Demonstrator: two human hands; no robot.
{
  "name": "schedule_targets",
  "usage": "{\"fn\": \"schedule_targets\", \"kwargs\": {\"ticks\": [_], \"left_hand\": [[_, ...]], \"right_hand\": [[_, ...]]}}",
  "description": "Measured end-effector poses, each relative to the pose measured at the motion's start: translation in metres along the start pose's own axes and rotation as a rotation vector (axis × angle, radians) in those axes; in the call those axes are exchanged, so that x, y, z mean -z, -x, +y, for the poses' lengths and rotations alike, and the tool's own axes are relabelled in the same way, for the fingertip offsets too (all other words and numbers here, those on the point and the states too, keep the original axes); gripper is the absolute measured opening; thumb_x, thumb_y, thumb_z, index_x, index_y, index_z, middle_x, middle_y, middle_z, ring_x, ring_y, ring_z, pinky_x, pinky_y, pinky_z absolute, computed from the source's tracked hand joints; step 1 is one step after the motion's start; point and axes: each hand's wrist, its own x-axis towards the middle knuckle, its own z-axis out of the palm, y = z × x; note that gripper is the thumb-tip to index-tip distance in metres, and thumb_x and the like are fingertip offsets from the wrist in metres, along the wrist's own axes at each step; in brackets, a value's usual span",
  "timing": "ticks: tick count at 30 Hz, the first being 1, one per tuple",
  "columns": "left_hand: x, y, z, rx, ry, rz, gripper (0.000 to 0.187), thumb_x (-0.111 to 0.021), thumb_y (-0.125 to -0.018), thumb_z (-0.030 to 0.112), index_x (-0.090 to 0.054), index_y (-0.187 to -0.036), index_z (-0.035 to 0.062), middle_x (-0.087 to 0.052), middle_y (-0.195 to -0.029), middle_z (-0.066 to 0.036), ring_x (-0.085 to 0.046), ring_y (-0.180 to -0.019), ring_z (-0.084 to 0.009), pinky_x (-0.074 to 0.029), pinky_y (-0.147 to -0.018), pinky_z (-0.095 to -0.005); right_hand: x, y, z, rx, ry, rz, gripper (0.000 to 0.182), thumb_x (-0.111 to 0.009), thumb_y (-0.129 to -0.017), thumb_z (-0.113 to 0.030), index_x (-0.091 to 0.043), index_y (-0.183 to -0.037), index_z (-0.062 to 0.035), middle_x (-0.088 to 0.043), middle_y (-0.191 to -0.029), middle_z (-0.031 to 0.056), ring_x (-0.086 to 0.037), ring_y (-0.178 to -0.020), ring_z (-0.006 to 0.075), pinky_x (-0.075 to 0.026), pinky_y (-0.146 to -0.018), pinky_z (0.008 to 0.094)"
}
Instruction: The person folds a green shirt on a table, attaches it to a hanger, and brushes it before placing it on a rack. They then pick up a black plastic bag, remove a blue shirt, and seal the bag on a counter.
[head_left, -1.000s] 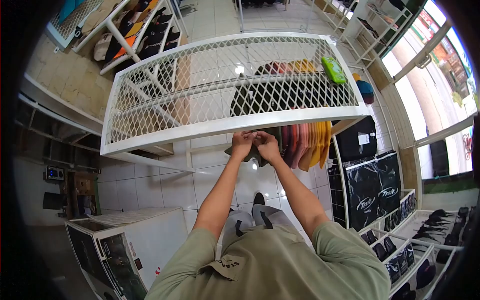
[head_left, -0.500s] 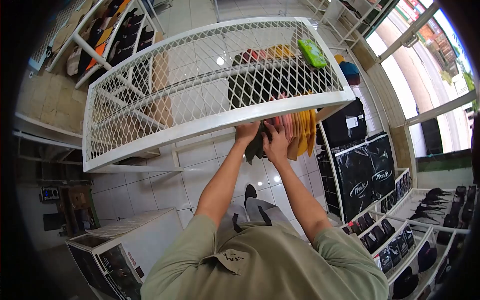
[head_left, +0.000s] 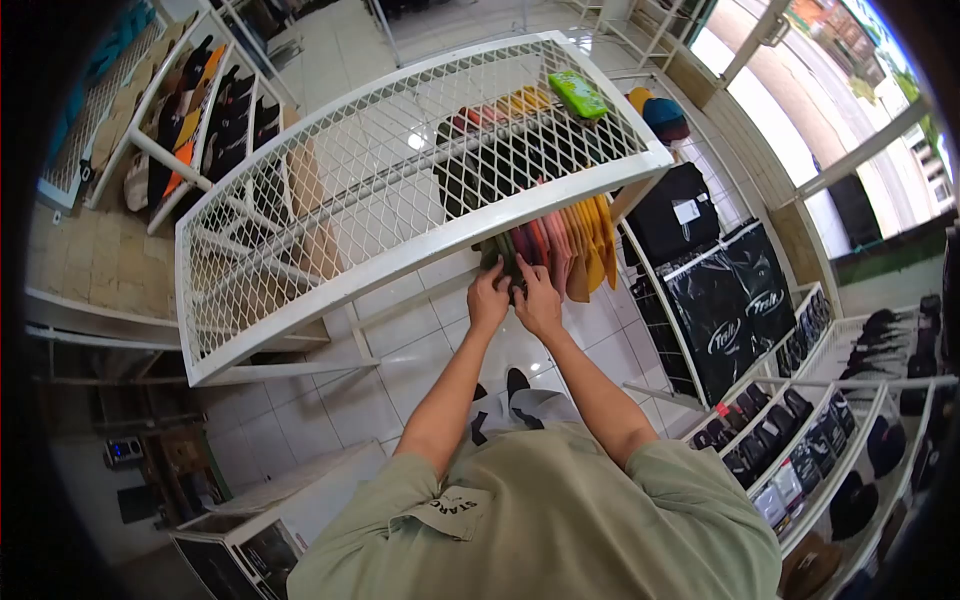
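Under the front edge of a white mesh-topped rack (head_left: 420, 235) hangs a row of garments, yellow (head_left: 598, 245) at the right, then pink, red and dark green (head_left: 492, 246) at the left. My left hand (head_left: 488, 300) has its fingers bent against the dark green garment at the left end. Close beside it, my right hand (head_left: 539, 300) touches the dark and reddish garments with its fingers. Whether either hand pinches cloth is too small to tell. A bright green packet (head_left: 577, 94) lies on the mesh top.
At the right stand a rack with black packaged goods (head_left: 725, 320) and white shelves (head_left: 800, 440) with caps and small items. Slanted shelves of caps (head_left: 190, 120) are at the upper left. A white cabinet (head_left: 300, 500) stands at the lower left.
Both hands have come down and nearer to the body along the garments, and the left fingers now show below the rack edge. The camera view has shifted and tilted.
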Motion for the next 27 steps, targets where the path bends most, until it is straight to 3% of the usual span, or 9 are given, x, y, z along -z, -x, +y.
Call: {"fn": "schedule_targets", "kwargs": {"ticks": [3, 5, 7, 8, 9, 12, 21, 22, 27], "left_hand": [[0.009, 0.037, 0.005, 0.016, 0.034, -0.059, 0.044, -0.073, -0.09, 0.015, -0.068, -0.134, 0.0117, -0.076, -0.098, -0.014, -0.074, -0.084, -0.0245, -0.057, -0.08, -0.0393], [0.021, 0.064, 0.012, 0.229, 0.109, -0.248, 0.045, -0.073, -0.091, 0.016, -0.067, -0.136, 0.0111, -0.077, -0.104, -0.013, -0.074, -0.085, -0.0205, -0.057, -0.083, -0.0332], [0.026, 0.082, 0.008, 0.177, 0.074, -0.336, 0.043, -0.073, -0.091, 0.018, -0.068, -0.134, 0.0101, -0.077, -0.104, -0.013, -0.074, -0.084, -0.0202, -0.057, -0.083, -0.0335], [0.028, 0.087, 0.005, 0.134, 0.055, -0.473, 0.043, -0.073, -0.091, 0.018, -0.068, -0.133, 0.0101, -0.078, -0.103, -0.012, -0.074, -0.083, -0.0203, -0.058, -0.082, -0.0339], [0.027, 0.092, 0.002, 0.09, 0.04, -0.608, 0.043, -0.074, -0.09, 0.019, -0.069, -0.133, 0.0101, -0.078, -0.102, -0.012, -0.074, -0.082, -0.0205, -0.058, -0.082, -0.0343], [0.018, 0.104, 0.0, 0.053, 0.008, -0.703, 0.042, -0.074, -0.09, 0.02, -0.07, -0.13, 0.0086, -0.078, -0.102, -0.013, -0.075, -0.083, -0.0224, -0.058, -0.081, -0.0354], [-0.026, 0.117, 0.049, -0.126, -0.013, -0.973, 0.042, -0.074, -0.092, 0.026, -0.069, -0.129, 0.0061, -0.077, -0.104, -0.015, -0.075, -0.085, -0.0249, -0.058, -0.08, -0.0364], [-0.034, 0.114, 0.057, -0.132, -0.024, -1.005, 0.042, -0.072, -0.093, 0.027, -0.069, -0.129, 0.0063, -0.077, -0.106, -0.017, -0.076, -0.089, -0.0293, -0.058, -0.084, -0.0396], [-0.088, 0.103, 0.087, -0.156, -0.022, -1.089, 0.042, -0.071, -0.093, 0.029, -0.069, -0.128, 0.0055, -0.077, -0.106, -0.018, -0.076, -0.09, -0.0307, -0.058, -0.084, -0.0408]], "right_hand": [[0.015, 0.033, 0.003, -0.026, -0.028, 0.027, 0.061, -0.071, -0.086, -0.011, -0.056, -0.145, -0.0139, -0.058, -0.12, 0.0165, -0.066, -0.102, 0.0355, -0.055, -0.087, 0.0426], [0.027, 0.063, 0.007, -0.095, -0.045, 0.051, 0.057, -0.072, -0.086, -0.01, -0.058, -0.141, -0.0122, -0.059, -0.12, 0.0167, -0.069, -0.095, 0.0319, -0.056, -0.084, 0.0409], [0.039, 0.095, 0.016, -0.194, -0.077, 0.075, 0.053, -0.072, -0.087, -0.008, -0.06, -0.139, -0.0106, -0.059, -0.121, 0.0171, -0.071, -0.086, 0.0278, -0.057, -0.081, 0.0381], [0.043, 0.11, 0.02, -0.214, -0.053, 0.121, 0.048, -0.073, -0.087, -0.007, -0.063, -0.134, -0.0097, -0.06, -0.12, 0.0161, -0.071, -0.079, 0.0243, -0.057, -0.079, 0.0358], [0.048, 0.124, 0.023, -0.234, -0.044, 0.132, 0.048, -0.073, -0.087, -0.007, -0.063, -0.134, -0.0097, -0.06, -0.12, 0.0161, -0.071, -0.079, 0.0243, -0.057, -0.079, 0.0358], [0.068, 0.166, 0.031, -0.378, -0.027, 0.216, 0.039, -0.073, -0.087, -0.006, -0.068, -0.126, -0.0087, -0.063, -0.118, 0.014, -0.071, -0.08, 0.0203, -0.057, -0.076, 0.0338], [0.111, 0.201, 0.065, -0.531, -0.052, 0.495, 0.027, -0.073, -0.087, -0.007, -0.074, -0.115, -0.0058, -0.069, -0.11, 0.0144, -0.07, -0.082, 0.0209, -0.058, -0.075, 0.031], [0.118, 0.201, 0.072, -0.542, -0.062, 0.528, 0.025, -0.073, -0.088, -0.009, -0.074, -0.112, -0.0061, -0.07, -0.107, 0.0136, -0.07, -0.085, 0.0216, -0.058, -0.074, 0.032], [0.151, 0.194, 0.133, -0.644, -0.014, 0.613, 0.022, -0.071, -0.09, -0.013, -0.075, -0.11, -0.0069, -0.07, -0.104, 0.0129, -0.071, -0.081, 0.0233, -0.057, -0.074, 0.0347]]}}
